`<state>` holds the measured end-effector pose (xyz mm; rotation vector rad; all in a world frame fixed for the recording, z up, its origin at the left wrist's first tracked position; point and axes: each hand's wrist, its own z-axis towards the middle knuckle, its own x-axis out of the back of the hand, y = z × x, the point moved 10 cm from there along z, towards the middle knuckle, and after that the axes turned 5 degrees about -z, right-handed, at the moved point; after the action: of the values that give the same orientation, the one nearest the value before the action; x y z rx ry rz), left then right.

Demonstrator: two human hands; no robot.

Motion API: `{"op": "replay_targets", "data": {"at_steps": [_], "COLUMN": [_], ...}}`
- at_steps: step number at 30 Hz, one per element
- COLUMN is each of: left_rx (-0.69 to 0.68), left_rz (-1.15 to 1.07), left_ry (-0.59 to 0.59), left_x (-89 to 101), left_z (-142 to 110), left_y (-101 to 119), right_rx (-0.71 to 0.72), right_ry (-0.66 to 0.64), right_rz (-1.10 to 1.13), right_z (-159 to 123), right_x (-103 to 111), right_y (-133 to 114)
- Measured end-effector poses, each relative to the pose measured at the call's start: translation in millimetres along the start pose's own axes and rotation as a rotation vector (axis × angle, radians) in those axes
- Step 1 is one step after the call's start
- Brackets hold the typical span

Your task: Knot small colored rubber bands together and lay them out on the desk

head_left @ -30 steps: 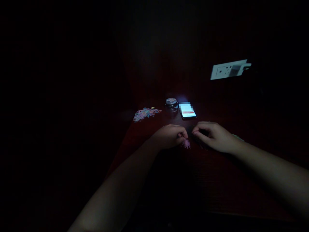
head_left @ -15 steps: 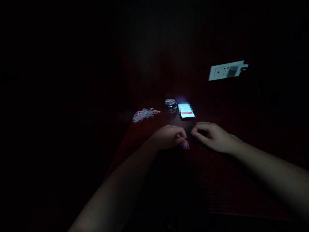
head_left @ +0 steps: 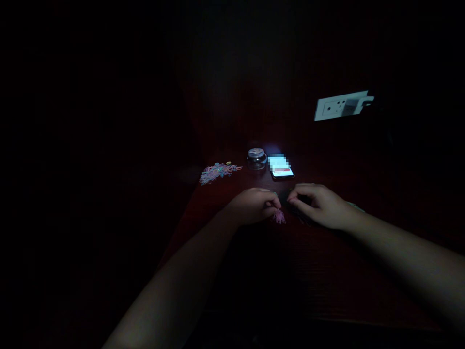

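My left hand (head_left: pixel 254 204) rests low over the dark table, its thumb and forefinger bent together at the top of a small bunch of pink rubber bands (head_left: pixel 279 216). Whether a single band is between those fingertips is too dark to tell. Just to the right, my right hand (head_left: pixel 319 206) is closed in a pinch, thumb against forefinger; anything held there is too small to make out. Beneath the right hand lie a few dim strands (head_left: pixel 303 219), and pale green bands (head_left: pixel 356 207) show partly behind its wrist.
A loose heap of multicoloured rubber bands (head_left: pixel 218 173) lies at the left. Behind my hands stand a lidded round jar (head_left: pixel 256 160) and a lit phone (head_left: pixel 282 172). On the back wall is a white socket panel (head_left: pixel 332 107) with a plug in it. Surroundings are very dark.
My left fingers have shifted very slightly at the pink rubber bands. My right hand and the other things look the same.
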<state>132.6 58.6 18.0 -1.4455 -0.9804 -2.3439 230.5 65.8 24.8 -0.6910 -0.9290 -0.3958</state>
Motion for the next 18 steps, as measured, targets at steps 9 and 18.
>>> {"op": "replay_targets", "data": {"at_steps": [9,18], "left_rx": [0.535,1.005], "left_rz": [0.291,0.311], "left_ry": [0.233,0.187], "left_x": [46.2,44.9], "left_z": [-27,-68], "left_y": [-82,-162], "right_rx": [0.011,0.035], "right_ry": [-0.013,0.0], "right_rz": [0.012,0.012], "right_z": [0,0], "right_x": [-2,-2], "right_y": [-1,1]}}
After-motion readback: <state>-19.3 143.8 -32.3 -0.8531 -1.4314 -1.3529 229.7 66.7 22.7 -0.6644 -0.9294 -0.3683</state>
